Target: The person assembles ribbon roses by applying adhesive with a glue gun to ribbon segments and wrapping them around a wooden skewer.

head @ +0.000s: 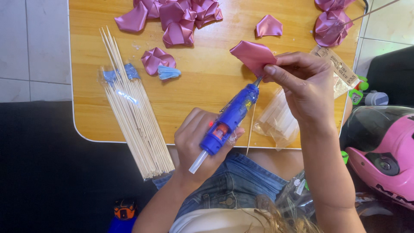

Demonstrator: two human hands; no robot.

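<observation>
Gripping a blue glue gun (228, 121), the left hand (196, 144) points its nozzle toward one o'clock at a folded pink ribbon petal (252, 56) pinched in the right hand (302, 84). Finished petals (177, 19) lie piled at twelve o'clock on the wooden table (202, 82); the bundle of wooden skewers (136, 121) at nine o'clock looks mostly unused, so much assembly seems left.

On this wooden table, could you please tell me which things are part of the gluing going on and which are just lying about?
In use:
- blue glue gun, in the left hand
- pink ribbon petal, pinched by the right hand

Lying about:
- bundle of wooden skewers
- folded pink petals
- bag of glue sticks
- pink helmet
</observation>
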